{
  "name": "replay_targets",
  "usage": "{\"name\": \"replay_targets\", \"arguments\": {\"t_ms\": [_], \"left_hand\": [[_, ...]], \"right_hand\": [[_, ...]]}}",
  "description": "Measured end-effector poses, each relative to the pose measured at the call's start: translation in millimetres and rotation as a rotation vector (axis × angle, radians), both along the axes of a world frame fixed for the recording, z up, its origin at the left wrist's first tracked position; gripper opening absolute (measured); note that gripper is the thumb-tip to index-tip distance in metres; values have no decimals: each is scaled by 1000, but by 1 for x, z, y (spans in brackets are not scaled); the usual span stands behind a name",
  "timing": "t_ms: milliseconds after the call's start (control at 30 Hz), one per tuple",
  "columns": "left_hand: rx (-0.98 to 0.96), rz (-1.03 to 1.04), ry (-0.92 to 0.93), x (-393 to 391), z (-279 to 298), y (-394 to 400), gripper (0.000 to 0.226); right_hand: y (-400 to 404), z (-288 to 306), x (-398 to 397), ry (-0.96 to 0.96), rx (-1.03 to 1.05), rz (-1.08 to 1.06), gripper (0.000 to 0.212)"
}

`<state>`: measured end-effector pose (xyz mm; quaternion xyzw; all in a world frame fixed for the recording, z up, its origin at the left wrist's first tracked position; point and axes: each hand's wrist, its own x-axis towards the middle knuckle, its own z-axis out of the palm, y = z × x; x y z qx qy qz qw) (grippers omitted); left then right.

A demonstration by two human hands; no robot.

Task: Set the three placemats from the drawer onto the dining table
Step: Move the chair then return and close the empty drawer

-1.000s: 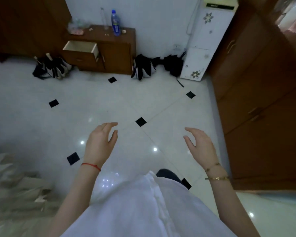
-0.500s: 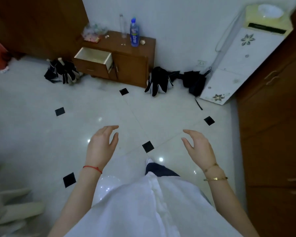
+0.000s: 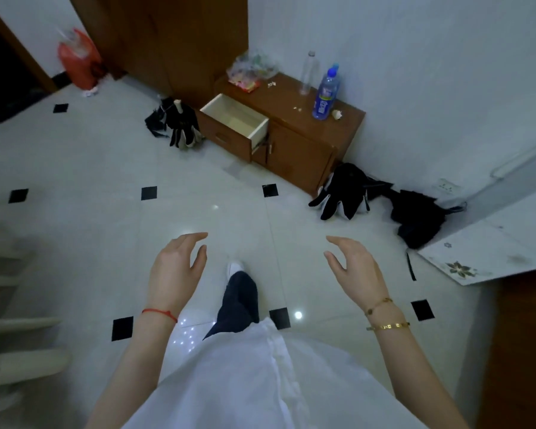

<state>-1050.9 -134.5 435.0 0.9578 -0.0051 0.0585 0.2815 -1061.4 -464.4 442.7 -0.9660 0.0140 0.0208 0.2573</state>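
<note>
A low brown cabinet (image 3: 304, 150) stands against the white wall ahead. Its left drawer (image 3: 234, 119) is pulled out, and the white inside shows nothing in it. No placemat and no dining table are in view. My left hand (image 3: 175, 267) and my right hand (image 3: 351, 267) are held out over the tiled floor, well short of the cabinet. Both hold nothing, with the fingers apart and loosely curled.
A blue water bottle (image 3: 326, 94), a clear bottle (image 3: 308, 72) and a plastic bag (image 3: 251, 69) sit on the cabinet. Black bags (image 3: 180, 125) (image 3: 344, 193) lie on the floor at both its ends. A white appliance (image 3: 492, 243) leans at right; pale chair parts (image 3: 16, 366) stand at left.
The view has moved closer to the cabinet and swung left, so the open drawer looms larger. My hands keep the same empty pose. A foot has stepped forward.
</note>
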Motion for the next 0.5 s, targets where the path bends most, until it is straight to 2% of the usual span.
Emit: {"name": "replay_targets", "arguments": {"t_ms": [200,500], "left_hand": [[-3,66,-6,123,-2,32,26],[7,52,-54,342,37,102,26]], "right_hand": [[30,-13,139,2,8,48,35],[104,13,361,-80,62,93,36]]}}
